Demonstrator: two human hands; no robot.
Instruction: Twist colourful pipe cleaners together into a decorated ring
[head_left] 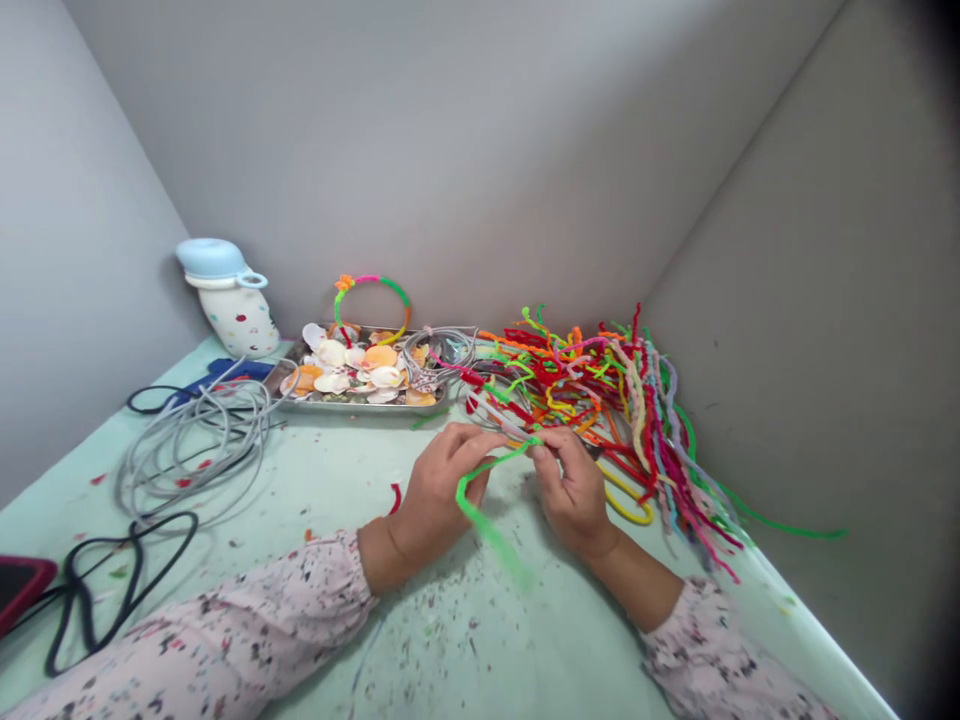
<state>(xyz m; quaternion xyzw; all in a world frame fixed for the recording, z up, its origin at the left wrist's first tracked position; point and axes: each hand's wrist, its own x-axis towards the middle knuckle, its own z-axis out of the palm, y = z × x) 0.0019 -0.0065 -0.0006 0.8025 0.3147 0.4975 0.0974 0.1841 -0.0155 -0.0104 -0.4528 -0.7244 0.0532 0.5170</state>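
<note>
Between finger and thumb of my right hand (574,490), one end of a bright green pipe cleaner (466,496) is pinched. Its loose part bends past my left fingers and hangs down, blurred at the tip. My left hand (442,485) is closed, its fingertips against a thin pale ring (495,408) that rises between the hands. Part of this ring merges with the pile behind it, and the grip is partly hidden. A heap of multicoloured pipe cleaners (570,375) lies just beyond my right hand.
A metal tray (352,407) holds shells (379,358), a coiled wire (442,350) and a colourful pipe-cleaner ring (409,300). Leftward are a bottle (238,318), a grey cable coil (161,460), a black cord (139,560) and a red-edged device (26,590). Grey walls enclose the table.
</note>
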